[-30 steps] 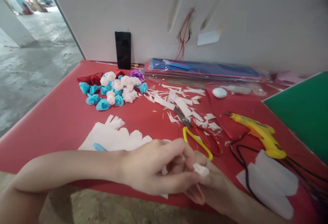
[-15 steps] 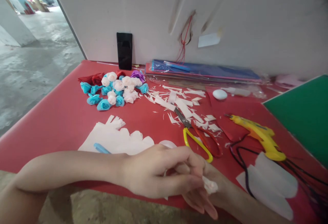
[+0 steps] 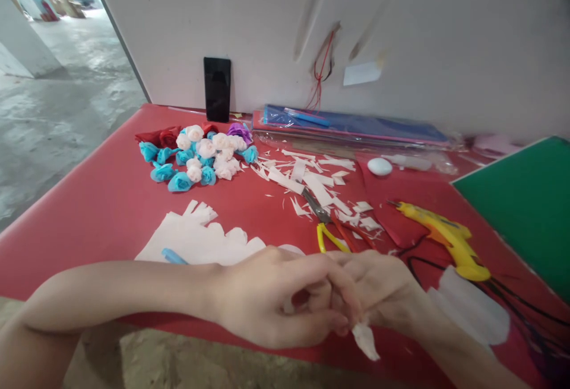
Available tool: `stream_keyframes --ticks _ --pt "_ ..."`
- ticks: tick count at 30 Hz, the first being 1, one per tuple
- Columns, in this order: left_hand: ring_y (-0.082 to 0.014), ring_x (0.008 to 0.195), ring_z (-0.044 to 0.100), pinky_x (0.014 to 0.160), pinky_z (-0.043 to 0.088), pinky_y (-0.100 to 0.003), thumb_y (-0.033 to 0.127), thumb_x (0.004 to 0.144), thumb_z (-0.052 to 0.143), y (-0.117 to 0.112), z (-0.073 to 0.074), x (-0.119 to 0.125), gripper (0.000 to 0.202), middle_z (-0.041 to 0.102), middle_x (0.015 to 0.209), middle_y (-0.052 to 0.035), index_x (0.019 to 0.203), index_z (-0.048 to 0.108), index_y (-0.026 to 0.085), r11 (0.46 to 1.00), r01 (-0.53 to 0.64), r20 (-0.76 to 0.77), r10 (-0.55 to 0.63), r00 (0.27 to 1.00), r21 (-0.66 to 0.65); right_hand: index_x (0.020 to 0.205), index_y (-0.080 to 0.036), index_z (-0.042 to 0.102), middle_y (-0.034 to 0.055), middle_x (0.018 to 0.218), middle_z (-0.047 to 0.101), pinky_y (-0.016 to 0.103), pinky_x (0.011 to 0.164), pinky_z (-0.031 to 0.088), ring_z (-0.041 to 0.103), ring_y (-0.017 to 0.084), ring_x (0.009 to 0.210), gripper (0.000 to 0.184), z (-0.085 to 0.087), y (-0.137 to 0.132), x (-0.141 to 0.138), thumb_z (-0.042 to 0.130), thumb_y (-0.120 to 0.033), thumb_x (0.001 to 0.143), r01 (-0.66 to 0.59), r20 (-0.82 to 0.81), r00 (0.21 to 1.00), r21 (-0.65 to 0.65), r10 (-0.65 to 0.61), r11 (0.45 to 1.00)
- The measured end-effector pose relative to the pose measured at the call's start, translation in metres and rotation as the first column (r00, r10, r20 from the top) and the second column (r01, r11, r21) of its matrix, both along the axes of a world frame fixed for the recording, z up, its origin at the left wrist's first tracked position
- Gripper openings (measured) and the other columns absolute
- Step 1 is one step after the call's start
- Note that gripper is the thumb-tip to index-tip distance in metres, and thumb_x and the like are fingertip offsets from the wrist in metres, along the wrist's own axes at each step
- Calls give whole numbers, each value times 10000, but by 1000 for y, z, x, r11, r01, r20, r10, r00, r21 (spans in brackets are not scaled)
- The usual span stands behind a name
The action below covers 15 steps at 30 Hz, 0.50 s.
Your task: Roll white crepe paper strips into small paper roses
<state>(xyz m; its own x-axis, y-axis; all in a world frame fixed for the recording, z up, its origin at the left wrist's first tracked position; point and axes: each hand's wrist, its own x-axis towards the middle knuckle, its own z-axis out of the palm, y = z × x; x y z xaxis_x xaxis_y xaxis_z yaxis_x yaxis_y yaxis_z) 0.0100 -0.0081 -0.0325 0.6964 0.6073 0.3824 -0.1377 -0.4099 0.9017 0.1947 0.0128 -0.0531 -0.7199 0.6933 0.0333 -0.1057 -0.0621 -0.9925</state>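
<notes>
Sm wht paper piece (image 3: 366,341), crumpled, held by top, slants down-rt.

Well beyond the grip (image 3: 351,318), to its left, we see 1 black phone (image 3: 217,89) upright against the wall (image 3: 178,27). Straight beyond the grip, we find 1 plastic-wrapped pack (image 3: 378,126) along the wall's foot, 1 blue pen (image 3: 309,117) on or in it. Above hang red strings (image 3: 317,89), 1 white label (image 3: 363,73) beside them. Beyond and right of the grip, we have 1 green board (image 3: 525,199).
</notes>
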Motion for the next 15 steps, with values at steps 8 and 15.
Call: stream_keyframes --ticks 8,15 --pt "-49 433 404 470 393 -138 124 745 498 3 -1 -2 60 421 453 59 786 542 119 990 -96 11 96 995 100 866 -269 713 10 604 660 250 630 439 557 113 566 141 15 -6 -2 615 -235 771 87 -101 994 420 -49 903" --pt "-44 447 381 487 385 -152 82 720 527 7 6 -10 118 440 489 58 829 556 119 981 50 -58 -62 996 -186 764 -229 688 21 595 650 236 567 459 558 132 581 107 25 -19 -5 585 -220 794 105 37 990 480 -139 871"
